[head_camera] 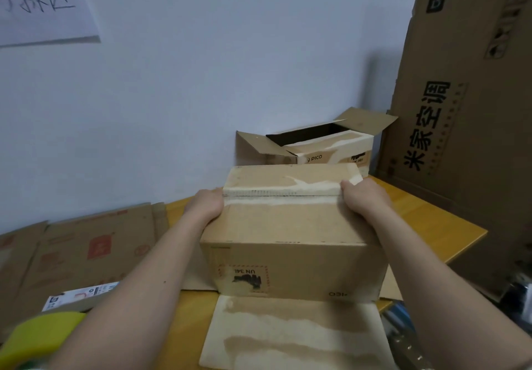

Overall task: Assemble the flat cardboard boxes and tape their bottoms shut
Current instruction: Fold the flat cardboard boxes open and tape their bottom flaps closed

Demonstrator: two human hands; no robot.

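Pale blue wall with a handwritten paper sheet behind a yellow wooden table. Flattened cardboard at left, a yellow-green tape dispenser near the bottom corner, an open PICO box behind, a tall printed carton at right. Centre: upside-down cardboard box on the table, flaps closed. Left hand and right hand curled over the seam ends, gripping.

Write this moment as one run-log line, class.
stage: bottom flaps closed, untaped | left hand: grips left end of cardboard box seam | right hand: grips right end | tape dispenser: idle on table
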